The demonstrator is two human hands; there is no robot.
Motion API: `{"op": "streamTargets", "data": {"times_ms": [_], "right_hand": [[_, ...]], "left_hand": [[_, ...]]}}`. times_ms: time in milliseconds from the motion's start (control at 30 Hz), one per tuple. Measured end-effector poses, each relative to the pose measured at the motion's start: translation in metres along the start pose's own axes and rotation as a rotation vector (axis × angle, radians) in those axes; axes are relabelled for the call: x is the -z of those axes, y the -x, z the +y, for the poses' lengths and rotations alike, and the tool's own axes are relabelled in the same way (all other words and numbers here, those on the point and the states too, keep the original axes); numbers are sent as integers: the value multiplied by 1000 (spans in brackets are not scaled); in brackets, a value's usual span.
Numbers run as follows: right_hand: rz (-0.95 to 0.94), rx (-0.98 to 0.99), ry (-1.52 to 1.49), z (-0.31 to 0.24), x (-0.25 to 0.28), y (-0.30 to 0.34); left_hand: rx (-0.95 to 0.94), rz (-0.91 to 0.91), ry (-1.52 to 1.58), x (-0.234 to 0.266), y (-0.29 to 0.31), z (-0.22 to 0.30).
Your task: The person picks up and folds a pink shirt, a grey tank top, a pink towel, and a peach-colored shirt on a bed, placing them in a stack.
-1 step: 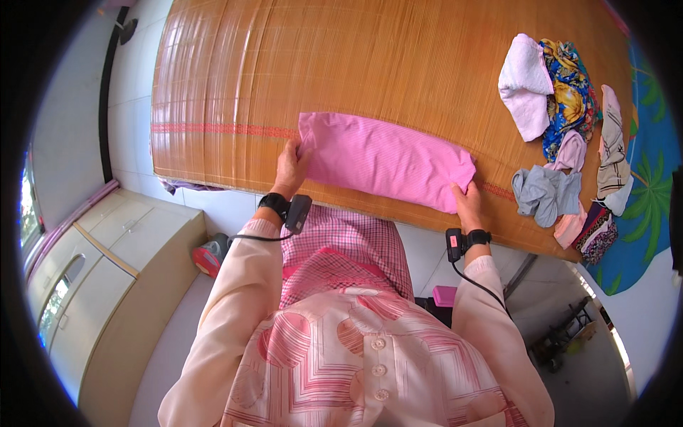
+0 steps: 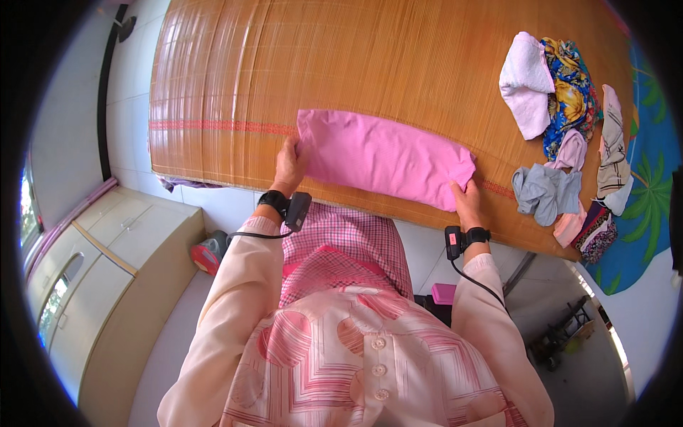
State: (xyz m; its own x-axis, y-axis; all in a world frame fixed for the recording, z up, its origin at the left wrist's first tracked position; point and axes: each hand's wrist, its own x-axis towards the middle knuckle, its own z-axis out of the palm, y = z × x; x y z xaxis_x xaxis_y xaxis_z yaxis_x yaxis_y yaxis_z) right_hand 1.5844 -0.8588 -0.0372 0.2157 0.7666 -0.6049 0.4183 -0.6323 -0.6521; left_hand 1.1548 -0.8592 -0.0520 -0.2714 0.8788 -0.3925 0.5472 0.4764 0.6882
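A pink folded cloth (image 2: 384,158) stretches as a long flat strip along the near side of the mat; its exact kind of garment does not show. At its left end, my left hand (image 2: 290,167) is closed on the edge, the fingers partly under or behind the fabric. My right hand (image 2: 467,202) pinches the near right corner, where the fabric gathers into small creases. Shallow wrinkles run across the strip between the two hands.
The cloth lies over a brown woven mat (image 2: 356,50). To the right are a pale pink towel (image 2: 525,85), a flowered cloth (image 2: 569,85), a grey cloth (image 2: 544,192), and a beige folded piece (image 2: 613,149). A cream cabinet (image 2: 107,285) stands at the left.
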Motion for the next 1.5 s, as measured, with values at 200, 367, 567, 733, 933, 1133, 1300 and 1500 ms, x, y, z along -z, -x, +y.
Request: {"op": "streamTargets", "data": {"times_ms": [200,367,567,733,933,1133,1300,1500], "right_hand": [[-47,-16,-216,-3,-16,13],[-70,-81,-204,-2,-43,18],[-86,-162,-381,2,-39,25],[-64,-165,-374,-15,-44,35],[-33,-10,-315,-47,-54,54],[-46,107,-420,-90,-89,80],[-72,61,-536,-106,-104,87],[-105,102,-368,-97,-109,77]], "left_hand": [[-78,170,91,17,5,6],[-3,102,78,27,1,-45],[190,-80,215,41,0,-47],[217,-102,212,45,0,-31],[215,-118,175,44,-3,-32],[112,-74,-86,39,-5,-30],[67,101,-69,41,-4,-11],[-89,-52,-287,58,11,-14]]}}
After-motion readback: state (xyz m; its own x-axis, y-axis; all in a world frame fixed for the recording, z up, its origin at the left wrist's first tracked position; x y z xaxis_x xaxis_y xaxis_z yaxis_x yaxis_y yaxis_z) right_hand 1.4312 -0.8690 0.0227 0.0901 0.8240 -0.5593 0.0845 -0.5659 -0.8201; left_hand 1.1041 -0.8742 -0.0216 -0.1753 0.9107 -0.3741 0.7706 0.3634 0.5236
